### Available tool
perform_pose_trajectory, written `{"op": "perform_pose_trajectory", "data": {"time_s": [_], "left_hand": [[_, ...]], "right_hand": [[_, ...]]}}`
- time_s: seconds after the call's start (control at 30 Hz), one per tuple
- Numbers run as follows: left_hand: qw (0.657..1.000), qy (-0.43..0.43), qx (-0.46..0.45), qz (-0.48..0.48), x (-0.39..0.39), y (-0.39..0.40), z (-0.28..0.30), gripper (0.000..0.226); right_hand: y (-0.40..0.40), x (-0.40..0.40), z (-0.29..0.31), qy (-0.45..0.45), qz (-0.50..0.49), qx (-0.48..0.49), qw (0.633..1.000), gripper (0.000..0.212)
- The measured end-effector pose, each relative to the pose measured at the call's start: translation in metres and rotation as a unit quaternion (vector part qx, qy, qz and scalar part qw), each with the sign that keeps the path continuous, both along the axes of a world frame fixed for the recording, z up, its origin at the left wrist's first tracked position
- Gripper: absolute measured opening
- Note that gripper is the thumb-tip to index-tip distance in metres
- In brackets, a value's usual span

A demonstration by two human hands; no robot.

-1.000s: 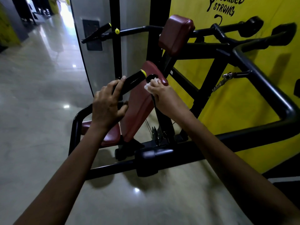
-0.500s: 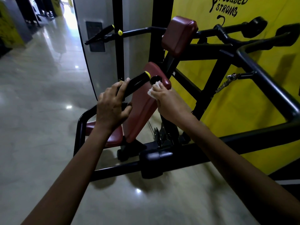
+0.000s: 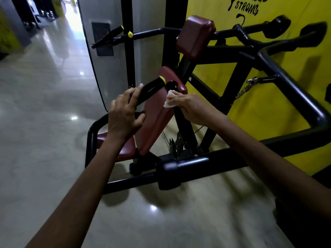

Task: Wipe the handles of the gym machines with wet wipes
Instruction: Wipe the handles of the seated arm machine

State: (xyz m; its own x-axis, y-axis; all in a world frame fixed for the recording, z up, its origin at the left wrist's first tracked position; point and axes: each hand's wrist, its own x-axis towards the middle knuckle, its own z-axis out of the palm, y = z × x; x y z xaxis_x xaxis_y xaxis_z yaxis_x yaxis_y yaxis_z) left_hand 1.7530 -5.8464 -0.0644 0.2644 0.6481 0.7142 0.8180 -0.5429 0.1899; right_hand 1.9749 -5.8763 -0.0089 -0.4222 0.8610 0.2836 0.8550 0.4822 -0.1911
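A glossy grey tiled floor [image 3: 44, 140] is seen at the far left, with ceiling lights mirrored in it and a bright corridor behind. To the left of the maroon back pad [image 3: 157, 111], the left hand [image 3: 123, 115] is curled around a black handle [image 3: 152, 87] capped in yellow, as it was a second ago. Just right of the pad's top edge, the wet wipe [image 3: 169, 100] is pinched in the right hand [image 3: 191, 106] against a second black handle [image 3: 172, 85]. Over the last second the wipe has been slid from the handle's tip down along its stem, so this handle is judged nearly done while the left-held one is judged still unwiped. Above the pad, a maroon head pad [image 3: 195, 36] is mounted on the black machine frame [image 3: 286, 90]. Further handles [image 3: 275, 26] are seen upper right, against a yellow wall [image 3: 268, 108] lettered "STRONG".
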Motion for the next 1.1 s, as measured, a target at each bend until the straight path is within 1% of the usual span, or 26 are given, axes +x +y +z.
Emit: {"op": "perform_pose_trajectory", "data": {"time_s": [0.27, 0.43, 0.5, 0.57, 0.67, 0.77, 0.87, 0.9, 1.0, 1.07, 1.1], "left_hand": [[1.0, 0.01, 0.001, 0.005, 0.0, -0.001, 0.0, 0.074], [0.999, 0.048, 0.006, 0.017, -0.004, -0.002, 0.0, 0.081], [0.998, 0.066, -0.013, 0.015, -0.005, -0.004, 0.002, 0.087], [0.995, 0.087, -0.05, 0.014, -0.008, -0.008, 0.007, 0.091], [0.988, 0.107, -0.108, 0.017, -0.006, -0.014, 0.014, 0.093], [0.982, 0.127, -0.135, 0.037, -0.006, -0.019, 0.022, 0.093], [0.979, 0.125, -0.157, 0.021, -0.009, -0.022, 0.029, 0.088], [0.978, 0.127, -0.163, 0.031, -0.011, -0.023, 0.031, 0.083], [0.968, 0.13, -0.18, 0.114, -0.027, -0.03, 0.033, 0.065], [0.96, 0.125, -0.19, 0.166, -0.044, -0.039, 0.029, 0.058], [0.955, 0.121, -0.195, 0.188, -0.055, -0.045, 0.027, 0.057]], "right_hand": [[-0.02, -0.005, 0.002, 0.003, -0.004, 0.009, 1.0, 0.034], [-0.024, -0.012, 0.004, 0.015, -0.018, 0.014, 1.0, 0.035], [-0.023, -0.013, 0.01, 0.015, -0.023, 0.021, 0.999, 0.03], [-0.017, -0.013, 0.019, 0.011, -0.022, 0.008, 1.0, 0.025], [-0.008, -0.016, 0.037, 0.012, -0.021, -0.022, 0.999, 0.027], [-0.005, -0.032, 0.053, 0.043, 0.008, 0.007, 0.999, 0.027], [-0.005, -0.05, 0.06, 0.052, 0.032, 0.042, 0.997, 0.024], [-0.005, -0.056, 0.061, 0.062, 0.047, 0.043, 0.996, 0.024], [-0.006, -0.078, 0.062, 0.104, 0.067, 0.072, 0.99, 0.027], [-0.008, -0.094, 0.062, 0.128, 0.072, 0.088, 0.985, 0.031], [-0.009, -0.102, 0.062, 0.128, 0.076, 0.081, 0.986, 0.032]]}}
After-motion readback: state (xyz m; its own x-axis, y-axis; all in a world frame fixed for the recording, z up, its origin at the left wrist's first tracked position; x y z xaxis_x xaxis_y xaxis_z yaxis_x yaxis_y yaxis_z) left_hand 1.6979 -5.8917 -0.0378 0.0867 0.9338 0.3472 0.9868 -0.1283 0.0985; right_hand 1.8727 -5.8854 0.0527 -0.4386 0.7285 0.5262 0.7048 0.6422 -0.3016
